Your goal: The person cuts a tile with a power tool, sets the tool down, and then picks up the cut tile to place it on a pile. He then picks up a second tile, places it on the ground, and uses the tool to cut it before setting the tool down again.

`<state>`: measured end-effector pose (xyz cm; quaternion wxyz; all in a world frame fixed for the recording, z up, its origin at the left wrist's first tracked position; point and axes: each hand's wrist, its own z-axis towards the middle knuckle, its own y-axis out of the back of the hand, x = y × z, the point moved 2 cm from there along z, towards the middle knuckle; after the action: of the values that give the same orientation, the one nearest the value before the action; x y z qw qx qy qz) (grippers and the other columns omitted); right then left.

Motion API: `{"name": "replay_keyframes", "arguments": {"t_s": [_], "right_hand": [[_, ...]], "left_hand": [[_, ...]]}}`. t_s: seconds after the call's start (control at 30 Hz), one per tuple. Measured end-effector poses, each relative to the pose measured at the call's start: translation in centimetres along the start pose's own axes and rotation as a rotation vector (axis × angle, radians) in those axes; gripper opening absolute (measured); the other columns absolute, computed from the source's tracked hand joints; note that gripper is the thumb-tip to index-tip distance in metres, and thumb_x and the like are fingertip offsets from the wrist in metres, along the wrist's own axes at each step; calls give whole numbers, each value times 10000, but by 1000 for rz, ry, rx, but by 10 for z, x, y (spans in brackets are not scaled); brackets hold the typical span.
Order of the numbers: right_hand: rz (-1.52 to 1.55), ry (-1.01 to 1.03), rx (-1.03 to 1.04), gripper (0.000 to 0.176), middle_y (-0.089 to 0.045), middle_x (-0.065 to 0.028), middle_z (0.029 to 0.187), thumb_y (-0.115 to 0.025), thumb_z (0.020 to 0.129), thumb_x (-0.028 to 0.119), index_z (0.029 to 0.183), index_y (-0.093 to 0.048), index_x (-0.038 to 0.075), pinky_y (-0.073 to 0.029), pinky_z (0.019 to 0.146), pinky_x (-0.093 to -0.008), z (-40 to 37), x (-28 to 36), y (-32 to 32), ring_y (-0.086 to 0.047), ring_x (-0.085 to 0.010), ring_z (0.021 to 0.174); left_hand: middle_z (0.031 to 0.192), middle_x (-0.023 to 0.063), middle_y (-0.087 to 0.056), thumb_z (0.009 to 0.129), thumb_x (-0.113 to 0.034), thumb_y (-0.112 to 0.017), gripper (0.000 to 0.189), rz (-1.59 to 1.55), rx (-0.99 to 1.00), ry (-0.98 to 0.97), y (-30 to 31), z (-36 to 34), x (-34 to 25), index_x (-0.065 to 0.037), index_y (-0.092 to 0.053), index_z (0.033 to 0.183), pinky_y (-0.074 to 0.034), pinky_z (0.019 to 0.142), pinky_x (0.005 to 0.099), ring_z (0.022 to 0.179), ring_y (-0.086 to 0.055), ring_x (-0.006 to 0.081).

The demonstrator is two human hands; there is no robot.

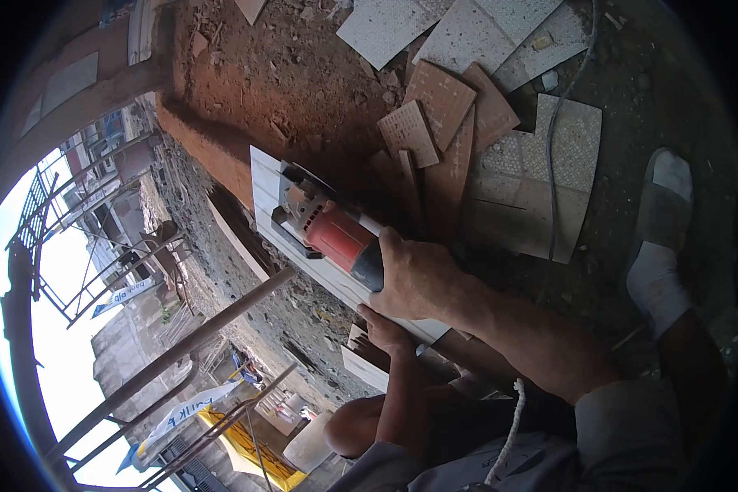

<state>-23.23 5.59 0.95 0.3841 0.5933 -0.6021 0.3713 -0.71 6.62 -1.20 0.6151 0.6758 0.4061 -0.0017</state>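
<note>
My right hand [414, 275] is wrapped around the black rear end of a red handheld tile cutter [336, 234]. The cutter's grey head and base plate rest on a long white tile [264, 182], which lies at a slant in the middle of the view. The blade is hidden. Just below the tool, my left hand [385, 332] grips the near edge of the same tile, with its fingertips partly hidden.
Speckled light tiles [467, 41] and brown tile pieces [439, 102] lie on the dirt ahead. A grey cable [552, 156] runs across cut tiles [541, 172] near my foot [668, 189]. Metal pipes [189, 348] and rubble ground [213, 246] are to the left.
</note>
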Motion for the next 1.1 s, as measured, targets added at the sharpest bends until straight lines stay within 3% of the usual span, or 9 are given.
{"name": "replay_keyframes", "arguments": {"t_s": [0.57,0.67,1.1], "right_hand": [[8,-19,30,723,-658,-306,915,-753,715,332,1166,-418,-122,-571,805,-447,-11,-5,2,-696,-424,853],[4,-20,33,735,-657,-307,924,-750,719,334,1181,-410,-125,-569,812,-447,-13,-6,2,-696,-423,861],[-11,-17,24,750,-659,-303,925,-756,725,361,1179,-404,-121,-570,805,-453,-20,-9,2,-697,-422,854]], "left_hand": [[1141,222,-657,960,-664,-375,863,37,-21,-57,0,4,7,133,-580,1220,-490,892,392,1011,-636,289],[1143,224,-657,957,-669,-374,869,55,-7,3,1,5,9,131,-577,1228,-490,893,392,1008,-638,291],[1202,243,-634,935,-699,-377,904,103,-10,-18,3,4,5,121,-562,1265,-464,939,412,1070,-618,321]]}}
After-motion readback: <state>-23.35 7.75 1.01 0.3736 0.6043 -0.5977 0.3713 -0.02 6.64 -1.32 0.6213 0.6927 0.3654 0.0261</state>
